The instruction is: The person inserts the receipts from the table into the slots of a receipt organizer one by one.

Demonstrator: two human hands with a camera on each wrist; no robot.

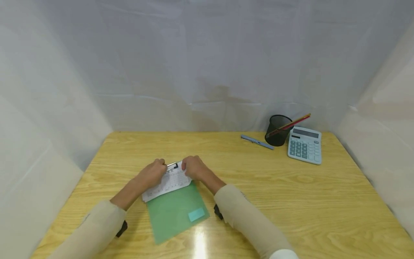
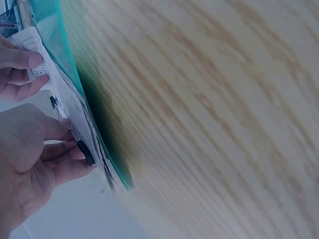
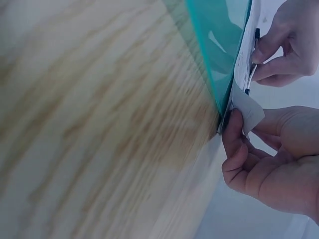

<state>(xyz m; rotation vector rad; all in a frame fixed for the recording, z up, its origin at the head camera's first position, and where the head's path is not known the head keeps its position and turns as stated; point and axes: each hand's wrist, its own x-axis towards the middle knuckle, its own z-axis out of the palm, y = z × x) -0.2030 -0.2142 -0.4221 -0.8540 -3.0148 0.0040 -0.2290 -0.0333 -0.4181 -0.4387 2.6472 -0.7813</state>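
Observation:
A translucent green clip folder [image 1: 176, 212] lies angled at the left of the table, with a pale blue label [image 1: 196, 214] near its lower corner. Printed sheets of paper [image 1: 171, 184] cover its upper part, under a metal clip [image 1: 172, 166] with black ends. My left hand [image 1: 154, 172] pinches the clip at its left; in the left wrist view, thumb and fingers of that hand [image 2: 40, 154] close around the bar by a black end. On the other side, my right hand [image 1: 194, 168] grips the sheets' upper right corner, and the paper [image 3: 247, 110] curls up there in the right wrist view.
At the back right stands a black mesh pen cup [image 1: 277, 131] holding pencils [image 1: 292, 123]. A blue pen [image 1: 257, 141] lies left of it, and a light blue calculator [image 1: 304, 145] to its right. White sheeting [image 1: 207, 64] rises behind the table.

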